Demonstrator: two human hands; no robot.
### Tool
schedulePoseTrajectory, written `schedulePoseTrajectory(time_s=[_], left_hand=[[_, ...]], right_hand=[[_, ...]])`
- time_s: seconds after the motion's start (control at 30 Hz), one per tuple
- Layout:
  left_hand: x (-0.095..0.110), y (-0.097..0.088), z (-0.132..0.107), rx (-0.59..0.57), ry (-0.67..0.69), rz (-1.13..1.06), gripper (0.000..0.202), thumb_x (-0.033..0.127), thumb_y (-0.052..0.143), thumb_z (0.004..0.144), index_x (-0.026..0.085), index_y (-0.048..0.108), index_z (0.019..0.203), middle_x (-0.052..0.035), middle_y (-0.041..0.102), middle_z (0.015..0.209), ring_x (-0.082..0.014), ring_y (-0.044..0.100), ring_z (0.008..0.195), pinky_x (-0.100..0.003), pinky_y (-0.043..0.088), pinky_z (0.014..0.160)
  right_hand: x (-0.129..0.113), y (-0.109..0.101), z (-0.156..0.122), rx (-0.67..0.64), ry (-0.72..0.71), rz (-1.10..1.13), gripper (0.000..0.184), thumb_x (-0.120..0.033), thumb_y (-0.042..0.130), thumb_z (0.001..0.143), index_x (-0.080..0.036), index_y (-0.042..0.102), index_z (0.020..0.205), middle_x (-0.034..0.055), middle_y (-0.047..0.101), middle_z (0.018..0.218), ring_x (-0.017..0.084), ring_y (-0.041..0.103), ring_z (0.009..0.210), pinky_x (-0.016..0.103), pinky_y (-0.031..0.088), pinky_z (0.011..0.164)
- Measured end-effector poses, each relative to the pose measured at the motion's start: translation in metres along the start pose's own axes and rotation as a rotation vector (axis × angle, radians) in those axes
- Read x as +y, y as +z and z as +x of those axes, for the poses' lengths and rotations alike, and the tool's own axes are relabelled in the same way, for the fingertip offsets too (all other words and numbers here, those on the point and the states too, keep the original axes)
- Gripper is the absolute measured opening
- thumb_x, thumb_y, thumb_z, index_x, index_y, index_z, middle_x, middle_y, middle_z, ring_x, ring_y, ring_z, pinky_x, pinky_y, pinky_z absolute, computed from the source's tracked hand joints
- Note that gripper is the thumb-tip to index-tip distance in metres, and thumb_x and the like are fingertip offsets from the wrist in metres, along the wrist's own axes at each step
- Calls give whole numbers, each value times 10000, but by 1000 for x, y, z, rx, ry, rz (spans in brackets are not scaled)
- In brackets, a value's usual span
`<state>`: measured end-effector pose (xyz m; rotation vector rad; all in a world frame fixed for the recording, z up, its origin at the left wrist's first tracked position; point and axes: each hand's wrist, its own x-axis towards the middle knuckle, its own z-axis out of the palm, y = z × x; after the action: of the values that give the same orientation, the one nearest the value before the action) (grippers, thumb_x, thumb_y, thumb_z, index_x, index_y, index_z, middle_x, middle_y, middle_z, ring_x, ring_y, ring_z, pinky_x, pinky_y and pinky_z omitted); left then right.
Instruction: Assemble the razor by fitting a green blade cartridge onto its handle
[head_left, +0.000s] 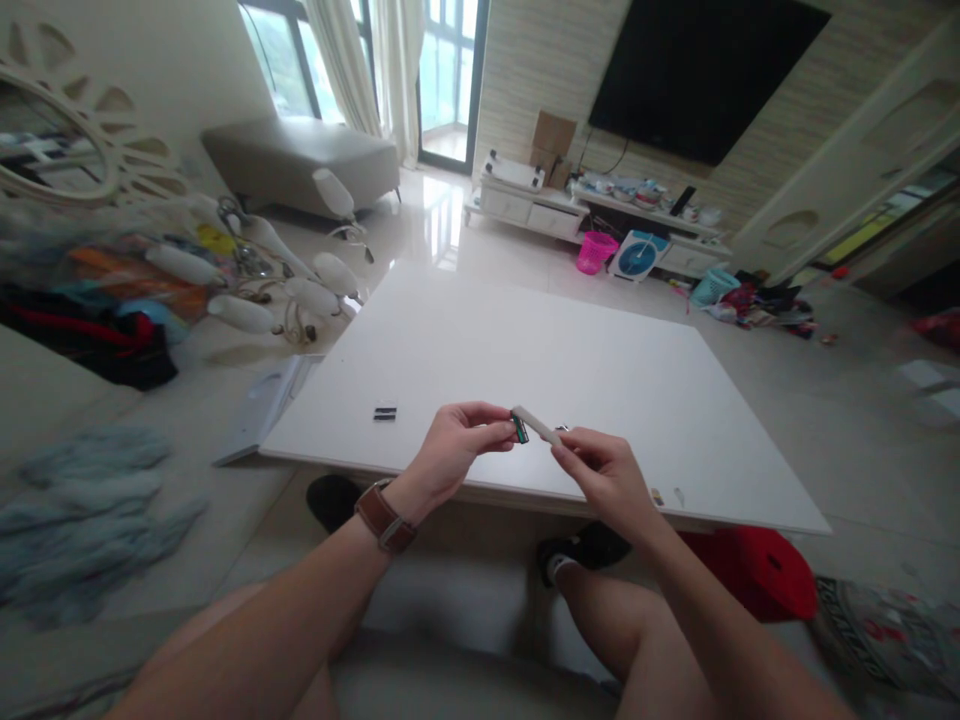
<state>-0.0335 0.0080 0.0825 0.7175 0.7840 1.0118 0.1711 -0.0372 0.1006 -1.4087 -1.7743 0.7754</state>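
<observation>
Over the near edge of the white table [570, 360], my left hand [465, 440] pinches a small dark-green piece [520, 429] between thumb and fingers. My right hand [604, 470] grips the lower end of a slim, pale, flat bar [536, 424]. The bar's upper end meets or overlaps the top of the green piece; whether they are joined I cannot tell. Two short black strips [385, 413] lie side by side on the tabletop to the left. By my right wrist rest a small brownish piece [657, 496] and a thin greyish piece [679, 495].
A lamp with several white shades [247, 314] stands left of the table, near a white panel [262, 405] leaning there. A red round object [765, 575] sits below the right corner. Behind are a pink basket [596, 252] and a low cabinet [551, 215].
</observation>
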Motion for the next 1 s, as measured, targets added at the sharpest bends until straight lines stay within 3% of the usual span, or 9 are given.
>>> schedulePoseTrajectory(time_s=[0.1, 0.23, 0.4, 0.57, 0.73, 0.87, 1.0], left_hand=[[-1, -1, 1, -6, 13, 1, 249, 209, 884, 627, 91, 748, 799, -73, 747, 756, -131, 674, 677, -266, 548, 696], [-4, -3, 4, 17, 7, -1, 278, 227, 903, 597, 97, 751, 790, -82, 758, 780, -142, 684, 692, -269, 551, 692], [-5, -4, 6, 20, 20, -10, 285, 248, 909, 586, 104, 758, 779, -73, 754, 755, -133, 674, 665, -263, 546, 677], [-5, -4, 7, 39, 10, 5, 283, 229, 913, 578, 97, 754, 771, -77, 751, 747, -137, 678, 670, -256, 540, 670], [-5, -7, 10, 29, 26, -23, 288, 232, 913, 577, 103, 753, 778, -69, 753, 748, -131, 673, 660, -254, 543, 664], [-3, -9, 13, 32, 28, -28, 287, 219, 913, 578, 99, 748, 779, -72, 756, 755, -133, 684, 677, -244, 542, 666], [1, -13, 16, 41, 42, -53, 297, 223, 919, 562, 98, 744, 766, -70, 755, 757, -130, 684, 659, -247, 548, 660]], right_hand=[[0, 0, 0, -20, -6, 12, 267, -381, 612, 929, -190, 795, 964, 14, 605, 673, 134, 456, 601, 272, 331, 549], [1, -2, 0, 70, -2, 6, 263, -377, 617, 925, -179, 787, 961, 9, 579, 666, 125, 426, 578, 272, 309, 532], [-1, -2, -1, -46, -35, -23, 244, -349, 601, 937, -187, 783, 913, 20, 604, 679, 138, 469, 617, 280, 341, 574], [2, -6, -1, 69, 9, 23, 249, -367, 615, 927, -179, 777, 932, 16, 598, 691, 127, 434, 580, 271, 310, 522], [2, -2, 0, -54, -19, -15, 238, -349, 608, 931, -187, 781, 906, 20, 617, 687, 139, 475, 620, 278, 346, 574], [5, -3, 1, 42, 7, 6, 256, -373, 610, 925, -178, 775, 911, 19, 610, 699, 128, 437, 586, 273, 318, 532], [12, 1, 2, -37, -6, -28, 269, -383, 595, 932, -188, 779, 921, 23, 623, 690, 145, 474, 610, 281, 349, 560]])
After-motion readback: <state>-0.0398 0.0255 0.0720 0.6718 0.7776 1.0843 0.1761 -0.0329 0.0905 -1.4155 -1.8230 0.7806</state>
